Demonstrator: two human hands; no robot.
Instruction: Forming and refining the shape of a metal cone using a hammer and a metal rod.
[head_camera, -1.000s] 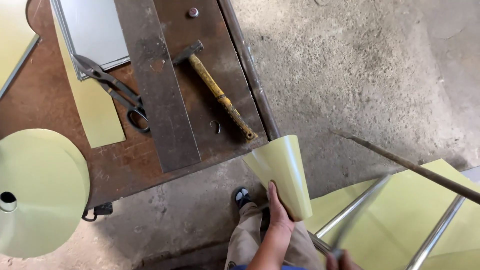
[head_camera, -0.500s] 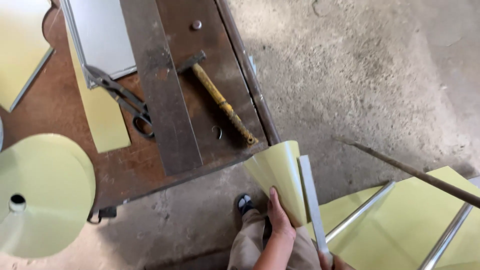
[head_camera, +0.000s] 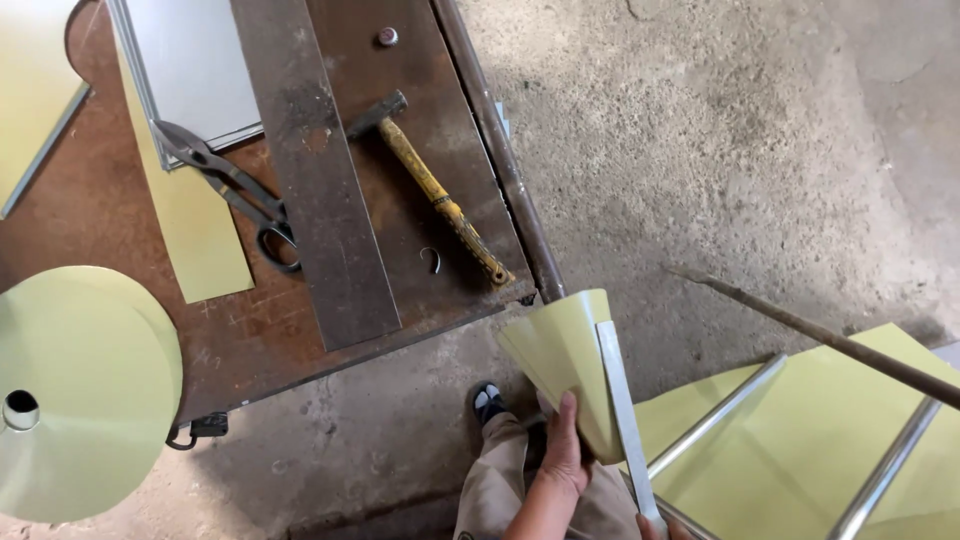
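Note:
My left hand (head_camera: 565, 455) grips the lower edge of a pale green sheet-metal piece (head_camera: 555, 350) bent into a cone-like curve, held just off the workbench corner. A narrow grey metal strip (head_camera: 618, 400) lies along the curved piece's right edge and runs down to my right hand (head_camera: 662, 527). Only the fingertips of that hand show at the bottom edge, closed on the strip's lower end. On the rusty brown workbench (head_camera: 90, 220) lie a yellow-handled hammer (head_camera: 440, 200) and tin snips (head_camera: 225, 185).
A long flat steel bar (head_camera: 320, 170), a green strip (head_camera: 195, 230) and grey sheets (head_camera: 190, 60) lie on the bench. A green disc (head_camera: 80, 390) overhangs its left front. Green sheets (head_camera: 800, 440), metal tubes (head_camera: 715, 415) and a thin rod (head_camera: 820, 335) cover the concrete floor at right.
The grey metal strip has come up from below and now lies along the curved green piece's right edge. My left hand has kept its grip on the piece.

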